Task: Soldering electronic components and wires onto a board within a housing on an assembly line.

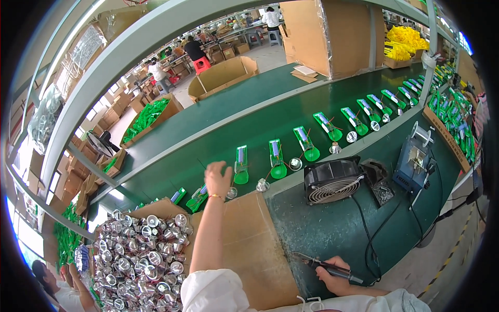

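My left hand (217,179) reaches over the green conveyor belt with its fingers apart, and I see nothing held in it. Close by on its left lies a green plastic housing (197,198), partly hidden by the hand and wrist. To its right is another green housing (241,165) with a blue-grey cell inside and a round green end. A silver reflector cup (263,185) lies at the belt's near edge. Over the worktable, my right hand (335,274) is wrapped round the dark handle of a soldering iron (313,260), whose tip points left.
A heap of silver reflector cups (140,260) fills the lower left. A black fan (332,180) and a blue solder feeder (413,161) stand at right, with cables across the worktable (322,229). More housings line the belt. A co-worker (65,291) sits at lower left.
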A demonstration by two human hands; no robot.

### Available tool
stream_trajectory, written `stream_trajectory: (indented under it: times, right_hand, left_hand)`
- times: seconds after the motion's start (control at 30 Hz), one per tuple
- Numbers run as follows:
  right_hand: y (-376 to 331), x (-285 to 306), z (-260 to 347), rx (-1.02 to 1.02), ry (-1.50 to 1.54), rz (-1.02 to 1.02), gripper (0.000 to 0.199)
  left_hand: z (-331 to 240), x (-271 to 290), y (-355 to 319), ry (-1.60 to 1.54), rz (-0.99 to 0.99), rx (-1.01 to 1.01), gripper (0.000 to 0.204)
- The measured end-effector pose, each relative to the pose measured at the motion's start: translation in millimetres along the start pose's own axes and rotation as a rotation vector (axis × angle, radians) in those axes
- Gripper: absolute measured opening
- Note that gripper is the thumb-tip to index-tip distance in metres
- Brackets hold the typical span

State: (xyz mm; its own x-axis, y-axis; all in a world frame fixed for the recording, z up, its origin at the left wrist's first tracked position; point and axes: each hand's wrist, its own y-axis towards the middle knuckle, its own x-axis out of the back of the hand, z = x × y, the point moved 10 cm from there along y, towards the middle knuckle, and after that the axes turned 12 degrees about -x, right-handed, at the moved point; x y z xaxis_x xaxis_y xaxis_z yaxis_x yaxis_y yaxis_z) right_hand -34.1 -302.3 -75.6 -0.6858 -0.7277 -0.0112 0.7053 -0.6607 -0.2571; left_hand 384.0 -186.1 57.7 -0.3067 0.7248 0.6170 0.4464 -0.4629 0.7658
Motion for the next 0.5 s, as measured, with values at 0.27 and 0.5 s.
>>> stream_trajectory:
  times: [0.27,0.5]
  right_hand:
    - [-2.2,1.5,13.2,0.029,-0.050,0.005,0.019]
    - [0.3,0.4,21.8,0.081,-0.013,-0.006,0.017]
  left_hand:
    - [94.6,10.3,-78.8,0.155,0.917,0.281,0.068]
    - [-38.7,53.5,-82.4,0.143,0.584,0.292,0.052]
